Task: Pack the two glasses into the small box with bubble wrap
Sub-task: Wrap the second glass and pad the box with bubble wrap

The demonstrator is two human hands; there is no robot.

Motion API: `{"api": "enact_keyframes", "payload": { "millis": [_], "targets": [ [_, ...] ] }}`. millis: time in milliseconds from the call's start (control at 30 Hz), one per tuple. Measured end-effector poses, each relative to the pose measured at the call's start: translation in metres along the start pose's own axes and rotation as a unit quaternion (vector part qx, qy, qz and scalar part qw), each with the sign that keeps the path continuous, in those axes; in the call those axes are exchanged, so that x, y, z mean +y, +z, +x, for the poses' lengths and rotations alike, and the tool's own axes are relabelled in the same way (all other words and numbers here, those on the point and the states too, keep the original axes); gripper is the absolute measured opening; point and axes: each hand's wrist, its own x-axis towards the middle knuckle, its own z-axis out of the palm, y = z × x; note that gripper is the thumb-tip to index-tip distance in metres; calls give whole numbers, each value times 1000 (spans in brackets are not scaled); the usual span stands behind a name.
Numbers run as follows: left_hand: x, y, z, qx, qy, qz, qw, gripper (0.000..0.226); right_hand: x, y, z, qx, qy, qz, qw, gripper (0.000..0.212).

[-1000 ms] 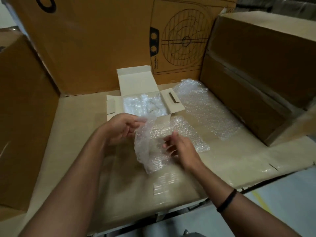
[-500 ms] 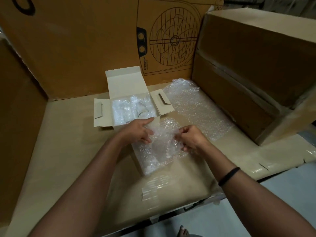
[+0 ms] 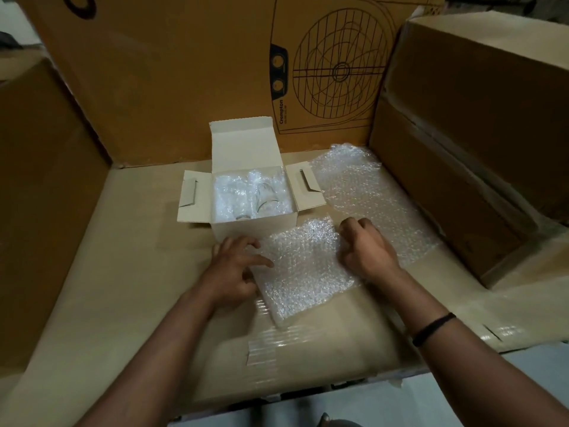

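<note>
A small white box (image 3: 252, 228) stands open on the cardboard surface, its lid up and side flaps spread. Inside, glasses (image 3: 264, 197) sit wrapped in bubble wrap; one rim shows through. In front of the box lies a folded piece of bubble wrap (image 3: 303, 272), flat on the surface. My left hand (image 3: 235, 272) grips its left edge, thumb on top. My right hand (image 3: 366, 246) has curled fingers on its right edge; whether they pinch it I cannot tell.
A larger bubble wrap sheet (image 3: 363, 192) lies spread to the right of the box. Big brown cartons stand at the left (image 3: 40, 195), at the back (image 3: 200, 63) and at the right (image 3: 474, 134). The cardboard work surface (image 3: 123, 272) ends near me, with clear tape strips on it.
The bubble wrap piece was crumpled and lifted between my hands; now it lies folded flat in front of the box, with a hand at each side.
</note>
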Motion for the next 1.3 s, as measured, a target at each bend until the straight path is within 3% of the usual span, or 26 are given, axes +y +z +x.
{"api": "enact_keyframes", "payload": {
  "millis": [133,267,333,400,500,567,700,800,867,933,1000,1067,1167,1300],
  "targets": [
    [6,11,1,-48,9,15,999,41,11,9,5,-11,-94,39,995,28],
    [11,6,9,59,-11,-86,994,29,23,3,14,-57,-173,128,975,14],
    [19,-2,11,102,-63,-198,973,26,21,-10,11,-129,-145,243,950,24],
    [29,-13,16,134,-127,-266,946,16,18,-23,1,-183,-110,392,895,44],
    [40,-30,31,202,-151,-277,927,28,16,-27,-4,-209,-89,502,834,88],
    [45,-42,41,228,-188,-312,903,34,11,-22,-2,-225,-81,563,791,99],
    [48,-60,53,210,-269,-429,836,24,-11,-21,11,-148,47,619,770,74],
    [31,-69,54,207,-297,-467,807,21,-26,-32,28,-67,100,671,732,55],
    [18,-73,55,213,-292,-455,814,18,-39,-41,42,-9,108,647,755,44],
    [8,-77,59,233,-278,-389,847,14,-53,-46,59,23,103,583,806,47],
    [-1,-83,63,263,-269,-252,891,12,-70,-51,76,42,82,505,858,52],
    [-8,-89,66,281,-275,-90,915,15,-86,-53,94,60,54,426,901,52],
    [-22,-95,73,263,-294,91,914,19,-104,-48,118,62,12,338,939,50],
    [-43,-97,86,201,-298,208,910,23,-115,-36,142,45,-36,157,986,53]
  ]
}}
